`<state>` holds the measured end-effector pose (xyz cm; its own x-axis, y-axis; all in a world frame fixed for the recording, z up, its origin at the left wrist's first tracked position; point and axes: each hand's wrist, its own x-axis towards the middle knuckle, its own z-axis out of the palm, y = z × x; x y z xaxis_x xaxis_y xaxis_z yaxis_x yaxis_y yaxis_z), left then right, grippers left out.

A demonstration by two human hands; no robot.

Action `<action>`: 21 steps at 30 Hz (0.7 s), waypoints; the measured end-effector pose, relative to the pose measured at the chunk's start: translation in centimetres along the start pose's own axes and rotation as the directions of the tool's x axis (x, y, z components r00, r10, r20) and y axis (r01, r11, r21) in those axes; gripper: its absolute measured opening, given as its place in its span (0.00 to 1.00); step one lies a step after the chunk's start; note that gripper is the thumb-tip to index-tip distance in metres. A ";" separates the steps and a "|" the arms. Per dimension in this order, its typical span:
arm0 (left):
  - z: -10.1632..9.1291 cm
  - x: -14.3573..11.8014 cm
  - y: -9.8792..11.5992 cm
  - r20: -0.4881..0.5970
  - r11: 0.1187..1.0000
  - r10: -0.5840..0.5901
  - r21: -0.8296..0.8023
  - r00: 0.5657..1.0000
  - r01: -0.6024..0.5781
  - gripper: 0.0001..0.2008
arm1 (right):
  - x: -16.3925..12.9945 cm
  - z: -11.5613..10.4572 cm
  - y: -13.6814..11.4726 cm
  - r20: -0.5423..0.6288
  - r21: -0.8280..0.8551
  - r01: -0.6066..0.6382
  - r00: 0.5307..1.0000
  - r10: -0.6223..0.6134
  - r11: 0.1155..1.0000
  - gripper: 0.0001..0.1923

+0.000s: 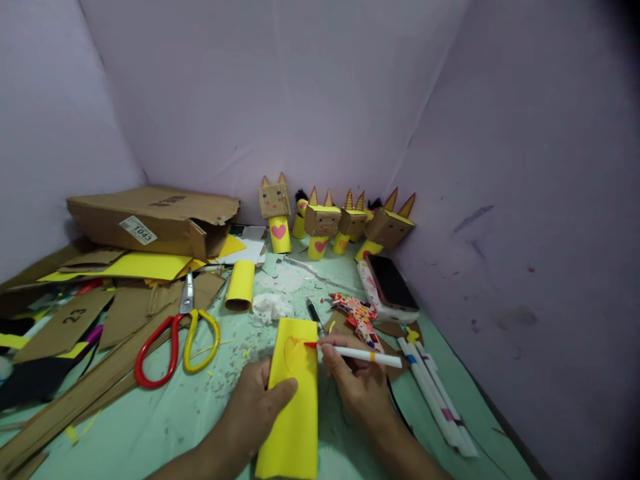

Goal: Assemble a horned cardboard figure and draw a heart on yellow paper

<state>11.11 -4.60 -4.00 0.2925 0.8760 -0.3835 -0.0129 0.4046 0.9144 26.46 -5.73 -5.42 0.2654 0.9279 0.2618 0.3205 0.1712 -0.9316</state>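
My left hand (260, 403) grips a long yellow paper piece (295, 427) by its left side, thumb lying across the front. Near its upper end shows a thin orange-red curved outline, like part of a heart. My right hand (363, 383) pinches a white felt-tip marker (387, 359) with a yellow band, and its red tip meets the paper beside that outline. A black pen (313, 312) lies just behind the paper's top edge. To the left rest scissors (186, 327) with one red and one yellow handle.
Several cardboard-headed figures (323, 223) with yellow tube bodies stand at the back wall. A short yellow tube (241, 283), crumpled tissue (271, 307) and a cardboard box (150, 217) are left. White markers (434, 393) and a phone (393, 281) lie right.
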 end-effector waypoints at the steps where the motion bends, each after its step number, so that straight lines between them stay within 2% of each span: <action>1: 0.0 0.0 0.0 0.005 1.000 0.002 -0.002 1.000 -0.002 0.11 | 0.0 0.1 -0.1 0.011 -0.001 0.009 1.000 -0.009 1.000 0.09; 4: 0.0 -0.2 0.1 0.007 1.000 0.002 -0.006 1.000 -0.002 0.11 | 0.0 0.4 -0.2 0.035 -0.011 0.028 0.999 -0.028 1.000 0.10; 8: 0.2 -0.2 0.3 -0.007 1.000 -0.007 -0.004 1.000 0.007 0.09 | -0.1 0.4 -0.4 0.003 -0.019 0.007 1.000 -0.007 1.000 0.11; 11: 0.2 -0.2 0.3 -0.016 0.999 -0.025 -0.020 1.000 0.025 0.09 | -0.2 0.4 -0.5 0.048 -0.003 0.039 0.998 -0.039 0.999 0.10; 16: 0.0 0.0 -0.1 0.005 1.000 -0.002 -0.021 1.000 0.002 0.08 | -0.2 0.4 -0.5 -0.004 0.018 0.020 1.000 -0.020 1.000 0.11; 19: -0.1 0.1 -0.3 0.007 1.000 0.016 -0.016 1.000 -0.016 0.08 | -0.3 0.5 -0.4 0.104 0.034 0.052 0.993 -0.055 0.998 0.11; 21: -0.1 0.1 -0.3 0.004 1.000 0.024 -0.019 1.000 -0.024 0.09 | -0.3 0.5 -0.4 0.118 0.041 0.079 0.990 -0.083 0.996 0.10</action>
<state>11.08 -4.66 -4.32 0.2957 0.8845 -0.3609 -0.0380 0.3884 0.9207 25.78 -5.89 -5.28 0.1287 0.9431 0.3065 0.3030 0.2569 -0.9177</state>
